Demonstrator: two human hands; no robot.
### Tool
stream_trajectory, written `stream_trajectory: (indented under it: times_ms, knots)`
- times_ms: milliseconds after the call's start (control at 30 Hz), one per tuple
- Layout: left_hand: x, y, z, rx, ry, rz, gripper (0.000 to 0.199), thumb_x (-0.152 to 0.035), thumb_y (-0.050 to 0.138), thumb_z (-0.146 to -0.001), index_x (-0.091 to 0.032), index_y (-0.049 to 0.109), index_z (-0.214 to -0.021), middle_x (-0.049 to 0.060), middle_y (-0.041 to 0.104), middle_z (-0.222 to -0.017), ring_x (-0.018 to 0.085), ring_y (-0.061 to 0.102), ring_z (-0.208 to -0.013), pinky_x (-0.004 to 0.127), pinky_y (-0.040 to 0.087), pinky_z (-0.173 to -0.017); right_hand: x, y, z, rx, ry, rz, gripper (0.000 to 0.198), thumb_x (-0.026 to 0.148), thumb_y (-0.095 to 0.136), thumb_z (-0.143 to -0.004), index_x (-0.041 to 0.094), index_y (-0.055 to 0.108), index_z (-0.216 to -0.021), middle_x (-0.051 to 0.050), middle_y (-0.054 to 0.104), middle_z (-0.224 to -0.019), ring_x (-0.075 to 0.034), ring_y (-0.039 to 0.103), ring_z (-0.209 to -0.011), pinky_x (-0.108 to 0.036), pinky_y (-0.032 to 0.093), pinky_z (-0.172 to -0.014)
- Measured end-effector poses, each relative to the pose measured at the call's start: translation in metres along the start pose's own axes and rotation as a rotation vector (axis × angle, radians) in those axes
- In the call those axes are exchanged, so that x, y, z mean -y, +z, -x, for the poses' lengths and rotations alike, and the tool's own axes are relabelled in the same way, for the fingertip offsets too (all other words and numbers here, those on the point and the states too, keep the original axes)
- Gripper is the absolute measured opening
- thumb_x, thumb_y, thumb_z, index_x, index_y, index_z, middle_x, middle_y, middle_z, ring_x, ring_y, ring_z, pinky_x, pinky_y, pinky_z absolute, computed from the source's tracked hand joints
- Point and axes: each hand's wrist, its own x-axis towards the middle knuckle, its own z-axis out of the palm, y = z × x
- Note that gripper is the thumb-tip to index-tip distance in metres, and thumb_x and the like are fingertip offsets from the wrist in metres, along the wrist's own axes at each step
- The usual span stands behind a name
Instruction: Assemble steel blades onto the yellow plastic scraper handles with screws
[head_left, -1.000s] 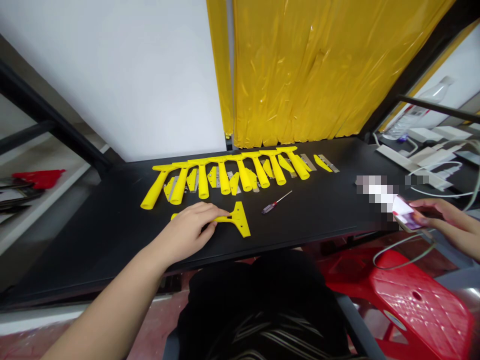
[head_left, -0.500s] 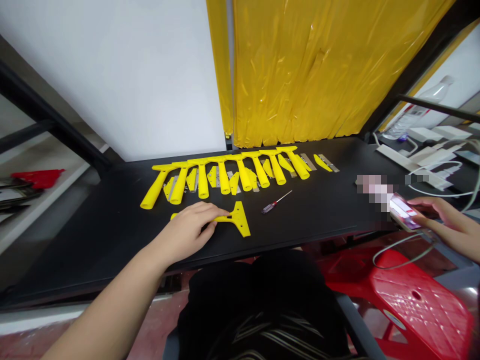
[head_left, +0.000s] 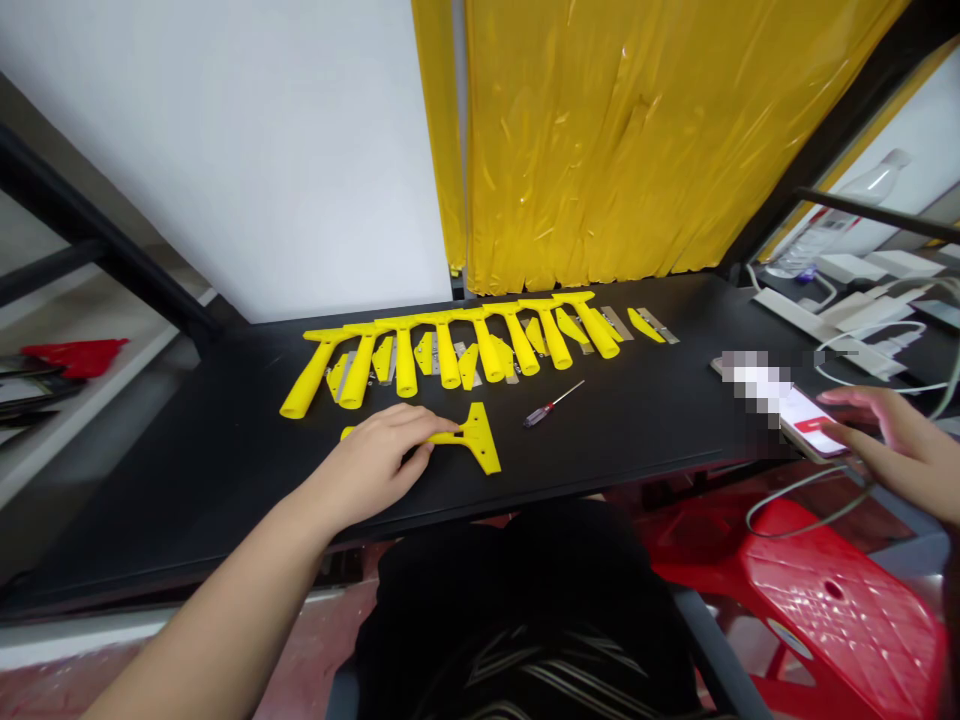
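My left hand (head_left: 391, 450) is closed around the handle of a yellow plastic scraper (head_left: 480, 440), which lies on the black table with its flat, holed head pointing right. At the far right, my right hand (head_left: 892, 430) has its fingers apart over a phone (head_left: 806, 420), the thumb at the lit screen. The phone lies near the table's front edge, part of it blurred out. A small screwdriver (head_left: 553, 405) with a clear purplish handle rests to the right of the scraper. Behind it stretches a row of similar yellow scraper handles (head_left: 448, 365).
Among and beside the row lie yellow plates and metal blades (head_left: 656, 325). White power strips and cables (head_left: 832, 320) crowd the table's right end, near a plastic bottle (head_left: 840, 220). Below stands a red stool (head_left: 840, 590). Black frame bars (head_left: 97, 200) border the left.
The phone's screen now shows a mostly white page with a red patch. My right hand's fingers have shifted slightly over it. My left hand and the scraper have stayed put.
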Motion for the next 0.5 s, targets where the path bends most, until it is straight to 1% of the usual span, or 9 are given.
stream_trajectory:
  times_ms: [100,167,200,233,300,333,400,467,500]
  knots:
    - [-0.001,0.0,0.0,0.004,0.0,0.002,0.037,-0.024,0.047,-0.106,-0.028,0.073,-0.133,0.005,0.078,-0.132,0.025,0.072,-0.121,0.046,0.06,-0.107,0.029,0.002,0.006,-0.243,-0.148,0.216,0.054,0.069,0.06,-0.088,0.021,0.064,-0.113,-0.019,0.07,-0.108,-0.052,0.069,-0.115,-0.071,0.055,-0.104]
    - [0.0,0.0,0.0,0.011,-0.003,0.002,0.037,-0.023,0.048,-0.106,-0.028,0.074,-0.133,0.005,0.077,-0.132,0.025,0.072,-0.122,0.046,0.06,-0.108,0.062,0.008,0.016,-0.397,-0.186,0.192,0.04,0.062,0.06,-0.092,0.024,0.064,-0.104,-0.016,0.07,-0.1,-0.049,0.071,-0.108,-0.069,0.057,-0.099]
    - [0.001,0.0,0.001,0.018,-0.005,0.002,0.037,-0.023,0.048,-0.106,-0.028,0.073,-0.133,0.005,0.077,-0.133,0.026,0.072,-0.122,0.046,0.06,-0.108,0.081,0.013,0.022,-0.404,-0.204,0.142,0.033,0.058,0.061,-0.095,0.026,0.063,-0.103,-0.014,0.07,-0.1,-0.046,0.072,-0.103,-0.065,0.059,-0.095]
    - [0.002,-0.001,0.0,0.029,-0.007,0.001,0.038,-0.023,0.048,-0.106,-0.028,0.073,-0.134,0.005,0.077,-0.133,0.026,0.071,-0.124,0.046,0.059,-0.109,0.102,0.019,0.027,-0.321,-0.258,0.09,0.025,0.053,0.061,-0.098,0.029,0.063,-0.103,-0.012,0.071,-0.099,-0.041,0.073,-0.097,-0.062,0.061,-0.089]
    - [0.002,-0.004,-0.002,0.067,-0.003,-0.011,0.039,-0.021,0.048,-0.105,-0.029,0.073,-0.134,0.005,0.076,-0.135,0.026,0.07,-0.126,0.047,0.058,-0.111,0.144,0.035,0.035,-0.068,-0.454,-0.018,0.014,0.042,0.064,-0.101,0.036,0.064,-0.114,-0.007,0.072,-0.108,-0.035,0.075,-0.1,-0.056,0.064,-0.089]
    - [0.002,-0.007,-0.005,0.095,-0.001,-0.022,0.039,-0.02,0.048,-0.105,-0.029,0.072,-0.135,0.005,0.076,-0.135,0.026,0.07,-0.127,0.047,0.057,-0.111,0.165,0.044,0.037,0.034,-0.586,-0.071,0.019,0.038,0.065,-0.101,0.04,0.064,-0.12,-0.006,0.072,-0.117,-0.035,0.074,-0.108,-0.058,0.063,-0.096]
    - [-0.002,-0.016,-0.014,0.169,0.001,-0.059,0.039,-0.017,0.049,-0.104,-0.028,0.072,-0.132,0.006,0.076,-0.134,0.027,0.071,-0.124,0.047,0.058,-0.108,0.203,0.062,0.038,0.142,-0.793,-0.13,0.04,0.033,0.064,-0.101,0.046,0.06,-0.139,-0.003,0.07,-0.134,-0.035,0.07,-0.124,-0.064,0.061,-0.103]
    - [-0.01,-0.026,-0.025,0.25,-0.012,-0.11,0.033,-0.015,0.053,-0.101,-0.026,0.073,-0.125,0.006,0.078,-0.129,0.028,0.074,-0.117,0.044,0.059,-0.099,0.237,0.078,0.035,0.218,-0.922,-0.136,0.053,0.028,0.06,-0.103,0.044,0.055,-0.153,-0.004,0.066,-0.15,-0.034,0.065,-0.136,-0.063,0.06,-0.108]
    - [-0.015,-0.032,-0.032,0.295,-0.017,-0.142,0.028,-0.014,0.055,-0.1,-0.025,0.073,-0.118,0.007,0.078,-0.124,0.028,0.075,-0.111,0.042,0.058,-0.093,0.251,0.084,0.033,0.231,-0.966,-0.131,0.054,0.024,0.059,-0.104,0.04,0.055,-0.155,-0.006,0.065,-0.152,-0.033,0.064,-0.139,-0.061,0.059,-0.111]
